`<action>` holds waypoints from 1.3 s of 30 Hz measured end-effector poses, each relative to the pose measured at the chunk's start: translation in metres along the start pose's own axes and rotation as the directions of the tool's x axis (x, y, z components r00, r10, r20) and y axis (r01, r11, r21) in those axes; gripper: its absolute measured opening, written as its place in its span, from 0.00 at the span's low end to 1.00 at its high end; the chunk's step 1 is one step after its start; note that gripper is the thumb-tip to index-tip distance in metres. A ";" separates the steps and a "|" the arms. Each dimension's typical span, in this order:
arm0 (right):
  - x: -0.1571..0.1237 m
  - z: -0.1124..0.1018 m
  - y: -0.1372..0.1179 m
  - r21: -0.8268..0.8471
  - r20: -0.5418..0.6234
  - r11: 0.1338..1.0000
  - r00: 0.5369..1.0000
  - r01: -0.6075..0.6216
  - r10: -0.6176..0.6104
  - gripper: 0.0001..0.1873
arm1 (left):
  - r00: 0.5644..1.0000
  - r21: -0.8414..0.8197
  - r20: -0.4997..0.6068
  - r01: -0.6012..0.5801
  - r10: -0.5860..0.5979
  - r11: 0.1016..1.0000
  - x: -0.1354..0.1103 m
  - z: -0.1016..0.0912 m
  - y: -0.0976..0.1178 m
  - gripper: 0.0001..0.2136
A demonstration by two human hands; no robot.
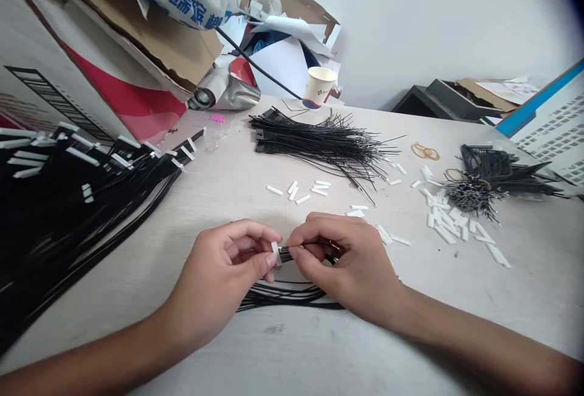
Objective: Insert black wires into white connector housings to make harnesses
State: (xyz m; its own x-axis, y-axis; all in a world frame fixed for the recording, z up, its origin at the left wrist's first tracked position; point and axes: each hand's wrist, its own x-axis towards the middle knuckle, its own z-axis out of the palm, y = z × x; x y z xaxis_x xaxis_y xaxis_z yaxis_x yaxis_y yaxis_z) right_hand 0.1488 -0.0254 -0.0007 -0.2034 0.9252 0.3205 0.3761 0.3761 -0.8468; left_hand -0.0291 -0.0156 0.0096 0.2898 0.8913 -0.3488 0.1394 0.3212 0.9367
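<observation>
Between the thumb and fingers of my left hand (228,265) is a white connector housing (275,252), closed in a pinch. Thin black wires (285,255) run out of its right side. My right hand (351,256) pinches a black wire close to the housing, its fingers closed. The gap between the two hands is small. Below them, a loop of black cables (292,296) lies on the table (274,353). Whether the pinched wire's tip sits inside the housing is too small to tell.
Loose white housings (444,222) lie scattered at the right, near a tied black wire bundle (488,180). Black wires (314,143) lie beyond my hands. Finished-looking cables (91,201) pile at the left. A paper cup (318,87) and rubber bands (425,151) are farther back.
</observation>
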 end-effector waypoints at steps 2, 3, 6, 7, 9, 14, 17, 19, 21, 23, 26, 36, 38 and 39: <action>0.000 0.000 0.000 0.051 0.003 0.997 0.998 -0.060 0.059 0.06 | 1.000 0.006 0.000 -0.007 0.007 1.000 0.000 0.000 -0.001 0.04; 0.000 0.001 0.000 0.071 0.007 0.994 0.997 -0.083 0.083 0.06 | 1.000 0.006 -0.001 -0.010 0.010 1.000 0.000 0.000 -0.001 0.04; 0.000 0.001 0.000 0.083 0.006 0.993 0.996 -0.089 0.089 0.05 | 1.000 -0.007 0.007 -0.018 0.018 1.000 0.001 0.000 -0.002 0.03; 0.000 0.001 -0.001 0.072 0.002 0.995 0.997 -0.072 0.072 0.05 | 1.000 -0.013 0.013 -0.019 0.019 1.000 0.001 0.000 -0.002 0.03; -0.001 0.001 -0.001 0.049 0.000 0.998 0.999 -0.041 0.041 0.05 | 1.000 -0.021 0.021 -0.021 0.022 1.000 0.001 0.000 -0.003 0.03; -0.003 0.001 -0.001 0.049 0.001 0.998 0.999 -0.044 0.044 0.06 | 1.000 -0.023 0.018 -0.024 0.025 0.999 0.000 -0.001 -0.003 0.03; -0.003 0.000 -0.001 0.047 0.007 0.998 0.999 -0.032 0.032 0.06 | 0.999 -0.023 0.029 -0.028 0.029 0.999 0.000 -0.001 -0.002 0.03; -0.003 0.000 -0.001 0.052 0.007 0.998 1.000 -0.021 0.021 0.05 | 0.999 -0.021 0.033 -0.033 0.033 0.999 0.000 -0.001 -0.002 0.02; -0.002 0.001 -0.001 0.075 0.008 0.996 0.999 -0.040 0.040 0.05 | 0.999 -0.018 0.033 -0.034 0.035 0.999 0.000 0.000 -0.003 0.03; -0.002 0.002 -0.001 0.102 0.018 0.992 0.997 -0.081 0.079 0.05 | 0.999 -0.017 0.027 -0.036 0.036 0.999 0.001 0.000 -0.002 0.03; -0.002 0.003 -0.002 0.109 0.030 0.987 0.993 -0.119 0.116 0.05 | 0.999 -0.016 0.013 -0.038 0.038 0.999 0.001 0.000 -0.002 0.03; -0.005 0.006 -0.002 0.195 0.122 0.943 0.961 -0.269 0.249 0.06 | 0.996 -0.101 -0.010 -0.086 0.085 0.991 0.002 0.000 -0.003 0.05; -0.004 0.007 -0.001 0.189 0.114 0.946 0.962 -0.265 0.247 0.06 | 0.995 -0.090 -0.016 -0.095 0.094 0.991 0.002 0.001 -0.002 0.05; -0.004 0.007 -0.001 0.175 0.109 0.951 0.965 -0.257 0.240 0.06 | 0.996 -0.074 -0.022 -0.083 0.082 0.994 0.002 0.001 -0.001 0.04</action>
State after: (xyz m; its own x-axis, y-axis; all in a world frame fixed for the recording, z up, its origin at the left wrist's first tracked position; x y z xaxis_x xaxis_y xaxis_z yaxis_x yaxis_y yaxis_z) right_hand 0.1433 -0.0294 -0.0042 -0.2046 0.9770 0.0593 0.2514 0.1110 -0.9615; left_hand -0.0273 -0.0147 0.0076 0.2797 0.9213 -0.2702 0.0442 0.2687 0.9622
